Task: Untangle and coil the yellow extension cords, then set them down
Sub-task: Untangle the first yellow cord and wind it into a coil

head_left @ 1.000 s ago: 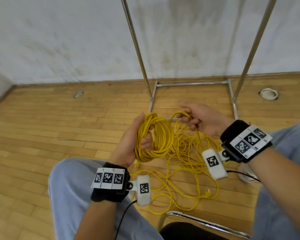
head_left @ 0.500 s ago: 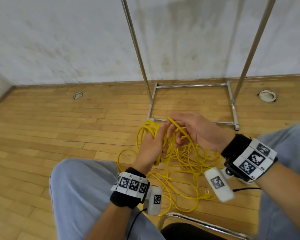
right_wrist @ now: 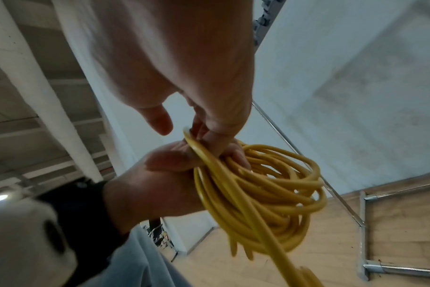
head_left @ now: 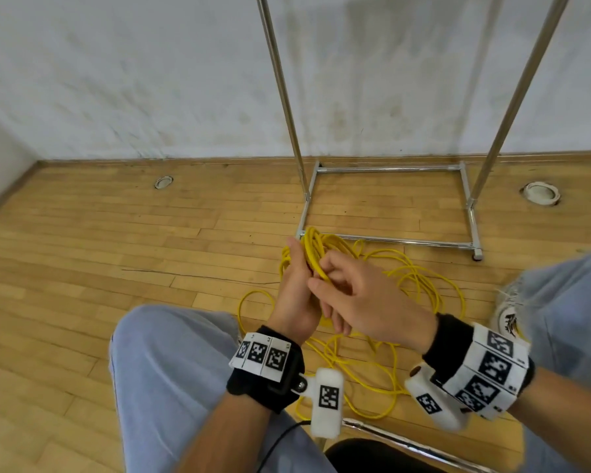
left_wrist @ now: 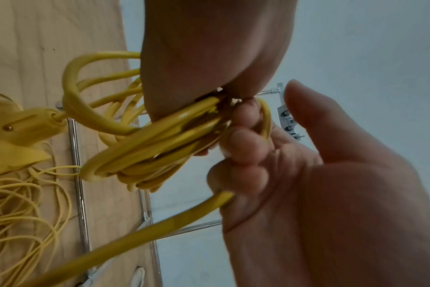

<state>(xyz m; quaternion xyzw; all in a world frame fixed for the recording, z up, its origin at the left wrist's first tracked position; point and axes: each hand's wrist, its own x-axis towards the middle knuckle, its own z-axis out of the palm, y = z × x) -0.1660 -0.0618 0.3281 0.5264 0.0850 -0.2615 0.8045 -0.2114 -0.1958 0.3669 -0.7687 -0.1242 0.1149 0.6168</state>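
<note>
Above the wooden floor (head_left: 82,302), the left hand (head_left: 296,302) grips a yellow coil (right_wrist: 258,190) of extension cord (many loops bunched together), and the right hand (head_left: 362,302) pinches one strand against it. Loose cord (head_left: 420,288) lies tangled below, near a metal rack (head_left: 389,170).

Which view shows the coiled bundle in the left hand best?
The right wrist view: the coiled bundle shows whole, loops stacked, gripped by the left hand. The head view hides most of the bundle behind both hands. The left wrist view shows only a close, partial section at the fingers.
</note>
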